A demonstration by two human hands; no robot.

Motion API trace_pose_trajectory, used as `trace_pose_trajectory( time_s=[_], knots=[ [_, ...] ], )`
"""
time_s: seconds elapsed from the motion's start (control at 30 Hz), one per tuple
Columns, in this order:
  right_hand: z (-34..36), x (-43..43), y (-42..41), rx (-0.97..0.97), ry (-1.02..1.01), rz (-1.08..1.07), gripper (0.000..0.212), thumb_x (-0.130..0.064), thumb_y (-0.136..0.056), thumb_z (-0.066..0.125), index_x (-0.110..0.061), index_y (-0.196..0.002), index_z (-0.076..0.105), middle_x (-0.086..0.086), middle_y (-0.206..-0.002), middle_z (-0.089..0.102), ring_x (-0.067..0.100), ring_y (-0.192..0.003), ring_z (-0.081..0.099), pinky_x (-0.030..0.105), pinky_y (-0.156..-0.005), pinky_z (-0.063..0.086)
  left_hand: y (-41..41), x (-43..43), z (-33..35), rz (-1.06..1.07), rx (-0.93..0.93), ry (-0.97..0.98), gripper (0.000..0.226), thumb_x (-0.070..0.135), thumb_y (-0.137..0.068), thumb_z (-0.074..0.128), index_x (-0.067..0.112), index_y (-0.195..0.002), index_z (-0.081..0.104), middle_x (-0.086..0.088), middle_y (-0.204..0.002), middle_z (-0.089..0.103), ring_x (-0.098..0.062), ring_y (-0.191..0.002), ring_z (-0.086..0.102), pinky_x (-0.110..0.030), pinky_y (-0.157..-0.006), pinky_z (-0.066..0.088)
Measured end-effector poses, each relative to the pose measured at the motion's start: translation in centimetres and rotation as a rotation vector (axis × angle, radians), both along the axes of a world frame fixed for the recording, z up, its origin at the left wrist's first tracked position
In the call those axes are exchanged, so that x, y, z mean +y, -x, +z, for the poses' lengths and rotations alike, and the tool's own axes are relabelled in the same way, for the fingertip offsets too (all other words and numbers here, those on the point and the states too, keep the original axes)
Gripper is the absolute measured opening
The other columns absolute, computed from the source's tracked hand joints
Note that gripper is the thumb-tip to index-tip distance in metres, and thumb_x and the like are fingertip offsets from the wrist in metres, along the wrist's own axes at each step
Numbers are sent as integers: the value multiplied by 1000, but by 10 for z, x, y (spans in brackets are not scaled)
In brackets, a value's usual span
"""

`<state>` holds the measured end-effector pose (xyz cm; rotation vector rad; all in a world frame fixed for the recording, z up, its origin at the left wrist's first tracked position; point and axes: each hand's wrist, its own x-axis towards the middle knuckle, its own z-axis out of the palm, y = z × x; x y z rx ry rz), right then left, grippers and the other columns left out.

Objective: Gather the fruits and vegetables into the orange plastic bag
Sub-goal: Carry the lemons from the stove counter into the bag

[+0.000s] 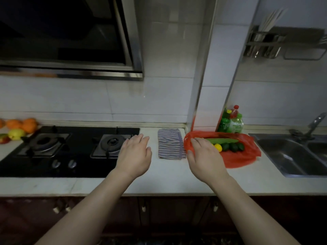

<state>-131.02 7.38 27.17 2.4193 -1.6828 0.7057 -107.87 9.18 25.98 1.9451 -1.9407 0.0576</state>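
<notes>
Home kitchen: gas hob [70, 147], range hood [70, 36], steel sink [292, 152], tiled wall [168, 96].

Orange bag [244, 156]; green cucumber [222, 140]; yellow lemon [218, 147]; blue-white striped cloth [170, 144]; black hob [53, 151].

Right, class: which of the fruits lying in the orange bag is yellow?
The small round fruit next to the right hand; the long cucumber behind it and the dark rounded fruits beside it are green.

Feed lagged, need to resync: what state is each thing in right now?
Bag: open, lying on counter, produce inside.
Oranges: on counter, not bagged.
Cloth: folded, flat.
Burners: no flame.
Bottles: upright, capped.
Left hand: open, empty.
Right hand: open, at bag rim.
</notes>
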Motion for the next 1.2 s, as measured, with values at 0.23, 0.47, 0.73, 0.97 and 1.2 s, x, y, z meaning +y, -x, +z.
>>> trace_pose_trajectory(
  time_s=[0.23,0.47,0.73,0.97,1.2],
  knots=[
    [15,14,-115,-18,-9,63,42,-29,-88,41,-3,-115,59,11,-113,60,29,-107,54,38,-95,44,-114,31,7,76,26,22,47,33,-98,38,18,-143,43,-5,-151,39,-20,-140,32,-38,-118,20],
    [13,38,-250,-8,-33,140,49,-32,-92,39,-5,-129,54,10,-128,56,26,-121,48,34,-105,34,-245,74,9,182,26,20,48,35,-99,35,20,-145,39,-4,-152,37,-19,-141,30,-39,-118,20],
    [10,59,-385,16,-76,296,44,-32,-96,40,-10,-134,49,6,-136,51,23,-127,42,34,-109,31,-370,127,7,305,12,32,50,36,-98,39,18,-144,41,-5,-151,39,-19,-141,31,-37,-118,22],
    [10,49,-472,44,-107,421,52,-38,-99,34,-13,-144,36,3,-148,39,20,-138,29,32,-114,22,-445,143,5,440,9,68,48,31,-96,42,15,-140,47,-8,-147,45,-22,-137,38,-37,-115,28],
    [1,17,-562,15,-105,538,49,-34,-99,38,-10,-141,42,6,-143,44,20,-133,35,29,-112,22,-521,129,0,526,-34,32,48,32,-96,37,15,-140,47,-9,-146,45,-25,-136,38,-43,-115,25]
  ],
)
